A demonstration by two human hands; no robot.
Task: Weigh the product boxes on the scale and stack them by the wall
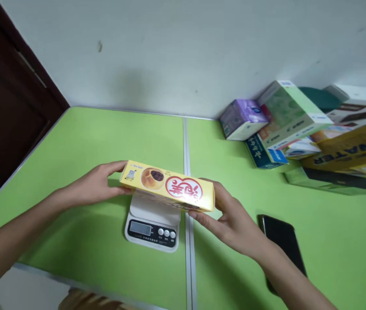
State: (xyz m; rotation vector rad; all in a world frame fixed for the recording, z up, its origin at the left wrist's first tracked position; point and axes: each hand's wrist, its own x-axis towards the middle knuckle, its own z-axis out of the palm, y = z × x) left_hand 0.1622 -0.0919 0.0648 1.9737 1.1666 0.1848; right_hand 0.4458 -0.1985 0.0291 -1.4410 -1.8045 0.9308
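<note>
Between both hands is a yellow snack box with a picture of a filled puff and red lettering. My left hand grips its left end, thumb and fingers on opposite sides. At the right end, my right hand is closed on the box, its thumb along the near lower edge. Beneath the box lies a white digital kitchen scale, its display blank and its buttons facing me. The box covers the rear of the weighing plate; whether they touch I cannot tell.
A black smartphone lies right of the scale, partly behind my right forearm. At the back right are piled several cartons, among them a purple box, a green-and-white box and a yellow WATER box. A seam splits the green table.
</note>
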